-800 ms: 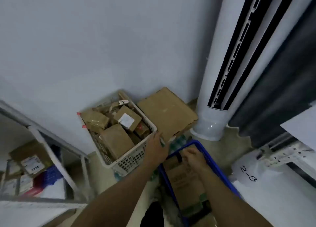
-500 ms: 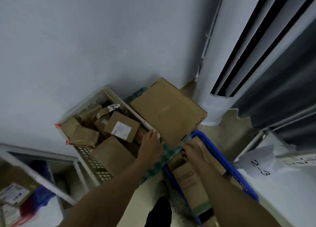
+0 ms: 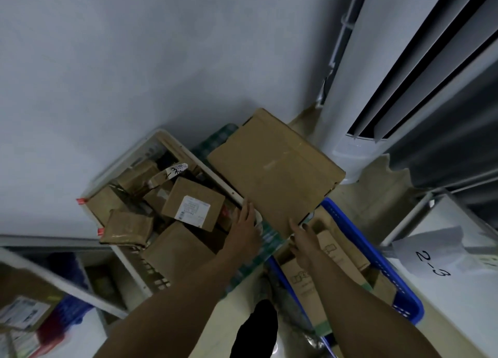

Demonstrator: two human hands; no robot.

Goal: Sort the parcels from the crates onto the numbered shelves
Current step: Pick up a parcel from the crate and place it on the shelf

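A white crate (image 3: 151, 144) on the floor holds several brown parcels, one with a white label (image 3: 192, 204). To its right a large flat cardboard box (image 3: 275, 169) lies on a green crate (image 3: 221, 139). A blue crate (image 3: 358, 239) in front holds printed cardboard boxes (image 3: 304, 282). My left hand (image 3: 246, 228) lies with its fingers stretched along the white crate's right rim, against the big box's edge. At that box's near corner, my right hand (image 3: 304, 239) has its fingers curled on the edge. A paper tag (image 3: 431, 263) reading 2-3 marks the shelf at the right.
A white tower air conditioner (image 3: 358, 74) stands in the corner behind the big box. A metal shelf rack (image 3: 54, 276) at the lower left holds parcels and a blue bin. A grey curtain (image 3: 444, 155) hangs at the right. The wall is close behind the crates.
The view has tilted down and closed in on the crates. My left hand slid from the white crate's corner along its rim. My right hand rose from inside the blue crate to the big box's corner.
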